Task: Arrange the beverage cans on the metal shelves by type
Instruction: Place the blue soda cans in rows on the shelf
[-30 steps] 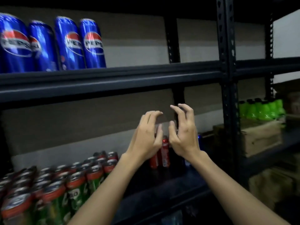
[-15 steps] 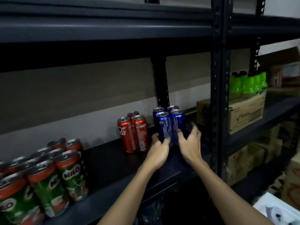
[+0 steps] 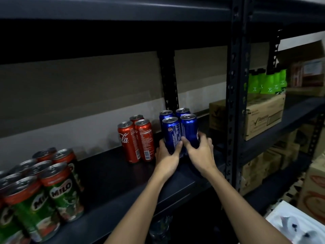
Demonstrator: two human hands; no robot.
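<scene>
Several blue Pepsi cans (image 3: 171, 132) stand in a tight cluster on the dark metal shelf (image 3: 112, 187), near its right upright. My left hand (image 3: 167, 157) wraps the base of the front left blue can. My right hand (image 3: 200, 154) wraps the base of the front right blue can (image 3: 190, 127). Three red Coca-Cola cans (image 3: 135, 140) stand just left of the blue ones. Several green Milo cans (image 3: 49, 187) fill the shelf's left end.
A black perforated upright (image 3: 237, 95) stands just right of my hands, another (image 3: 168, 80) at the back. The neighbouring shelf holds a cardboard box (image 3: 263, 115) and green bottles (image 3: 267, 81). More boxes (image 3: 314, 187) sit low at the right. An upper shelf (image 3: 114, 9) hangs overhead.
The view dropped from the upper Pepsi shelf to this lower one. Both hands moved down and forward, from open in the air to closed around the front blue cans.
</scene>
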